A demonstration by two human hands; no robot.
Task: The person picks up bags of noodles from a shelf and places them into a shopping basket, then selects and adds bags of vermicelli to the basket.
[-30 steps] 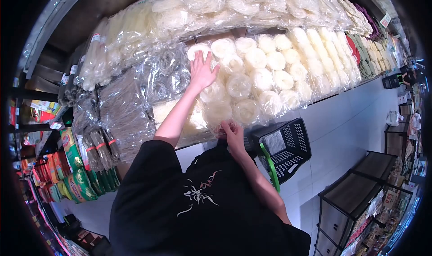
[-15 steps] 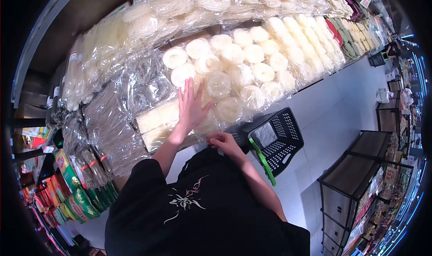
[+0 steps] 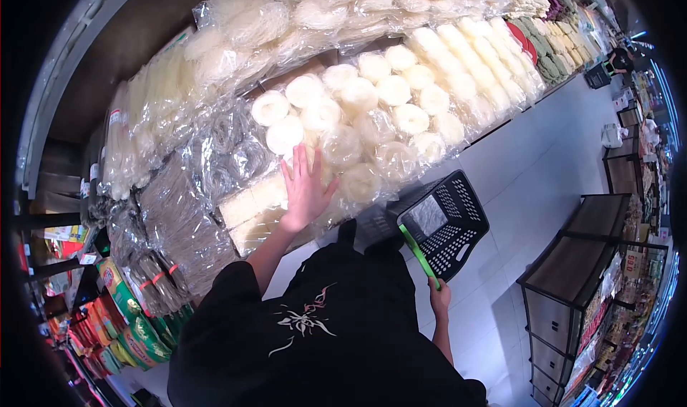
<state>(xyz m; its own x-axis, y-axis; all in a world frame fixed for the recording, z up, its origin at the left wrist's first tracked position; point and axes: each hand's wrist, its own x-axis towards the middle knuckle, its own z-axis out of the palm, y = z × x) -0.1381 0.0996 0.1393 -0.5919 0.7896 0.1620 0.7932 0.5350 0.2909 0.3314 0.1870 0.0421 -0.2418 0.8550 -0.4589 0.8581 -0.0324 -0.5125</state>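
Note:
My left hand (image 3: 308,196) lies with fingers spread on clear-wrapped packs at the front of the shelf, beside round white noodle nests (image 3: 343,146). To its left are square pale noodle blocks (image 3: 247,206) in plastic. Low on the right, my right hand (image 3: 441,299) is closed around the end of the green handle of a black shopping basket (image 3: 469,224). The basket is tilted and has perforated sides. A pale flat patch shows inside it; I cannot make out what it is.
Grey-brown noodle bundles (image 3: 182,224) fill the left of the shelf, with more white noodle packs (image 3: 315,13) behind. Green and red packets (image 3: 125,314) hang at lower left. A dark display stand (image 3: 572,264) borders the aisle floor (image 3: 519,163). Another person (image 3: 621,60) is far off.
My right hand has left the shelf's front edge, moved down and right, and closed on the basket's green handle. My left hand stays spread on the packs, nearly in place.

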